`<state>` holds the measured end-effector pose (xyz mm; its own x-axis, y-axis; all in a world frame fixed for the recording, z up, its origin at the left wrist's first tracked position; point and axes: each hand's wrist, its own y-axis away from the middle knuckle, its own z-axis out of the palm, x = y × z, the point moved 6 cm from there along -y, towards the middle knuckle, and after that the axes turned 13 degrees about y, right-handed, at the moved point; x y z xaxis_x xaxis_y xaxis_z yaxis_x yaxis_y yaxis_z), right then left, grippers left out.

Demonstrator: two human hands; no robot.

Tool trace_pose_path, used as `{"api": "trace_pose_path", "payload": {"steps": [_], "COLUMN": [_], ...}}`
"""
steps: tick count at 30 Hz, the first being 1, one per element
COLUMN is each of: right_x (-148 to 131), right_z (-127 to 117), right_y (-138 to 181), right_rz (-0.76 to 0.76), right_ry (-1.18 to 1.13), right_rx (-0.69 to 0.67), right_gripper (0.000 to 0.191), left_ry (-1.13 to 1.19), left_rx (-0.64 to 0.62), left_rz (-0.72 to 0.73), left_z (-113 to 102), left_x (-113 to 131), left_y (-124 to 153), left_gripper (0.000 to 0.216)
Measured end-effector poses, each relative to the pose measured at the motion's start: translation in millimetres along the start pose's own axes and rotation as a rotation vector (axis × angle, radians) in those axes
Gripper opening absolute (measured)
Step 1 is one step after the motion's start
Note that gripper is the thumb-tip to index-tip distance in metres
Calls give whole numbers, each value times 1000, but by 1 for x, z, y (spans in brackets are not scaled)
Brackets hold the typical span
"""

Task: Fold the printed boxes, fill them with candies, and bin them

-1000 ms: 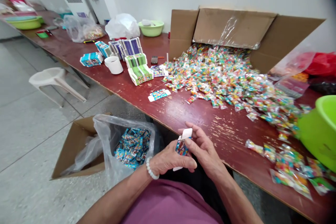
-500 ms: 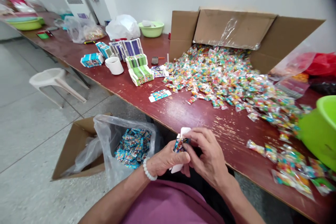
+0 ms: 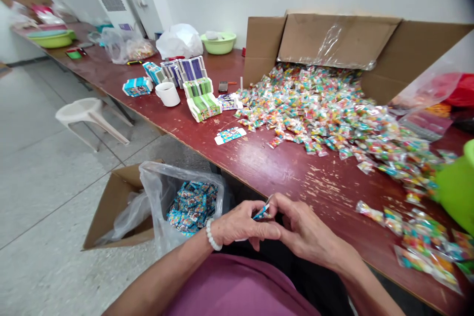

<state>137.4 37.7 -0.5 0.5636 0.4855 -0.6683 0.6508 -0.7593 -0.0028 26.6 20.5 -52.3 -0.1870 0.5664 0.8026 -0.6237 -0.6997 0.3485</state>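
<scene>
My left hand (image 3: 242, 224) and my right hand (image 3: 305, 229) meet just below the near edge of the red-brown table (image 3: 281, 170). Both are closed on one small printed carton (image 3: 261, 212), blue and white, of which only a corner shows between the fingertips. A white bead bracelet (image 3: 212, 241) circles my left wrist. Left of my hands, on the floor, a cardboard box (image 3: 111, 205) lined with a clear bag holds several of the same small blue cartons (image 3: 192, 202).
A large heap of coloured candy sachets (image 3: 318, 108) spills from an opened cardboard box (image 3: 333, 42). A flat unfolded carton (image 3: 230, 135), stacks of flat cartons (image 3: 202, 101), a white mug (image 3: 168, 94), green basins (image 3: 457, 190) and a white stool (image 3: 87, 113) stand around.
The carton's white flap stood up between my fingers; now it is down and the carton is nearly hidden. Both hands have dropped lower and closed together.
</scene>
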Motion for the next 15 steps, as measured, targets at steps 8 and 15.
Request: {"api": "trace_pose_path", "payload": {"steps": [8,15], "right_x": [17,39], "right_z": [0,21], "right_y": [-8,-16], "right_rz": [146,311], "right_ry": [-87,-451], "right_rx": [349,332], "right_gripper": [22,32], "left_ry": [-47,-4], "left_rx": [237,301], "left_rz": [7,143], "left_z": [-16,-21], "left_x": [2,14], "left_y": [-4,-1], "left_gripper": [22,25]}}
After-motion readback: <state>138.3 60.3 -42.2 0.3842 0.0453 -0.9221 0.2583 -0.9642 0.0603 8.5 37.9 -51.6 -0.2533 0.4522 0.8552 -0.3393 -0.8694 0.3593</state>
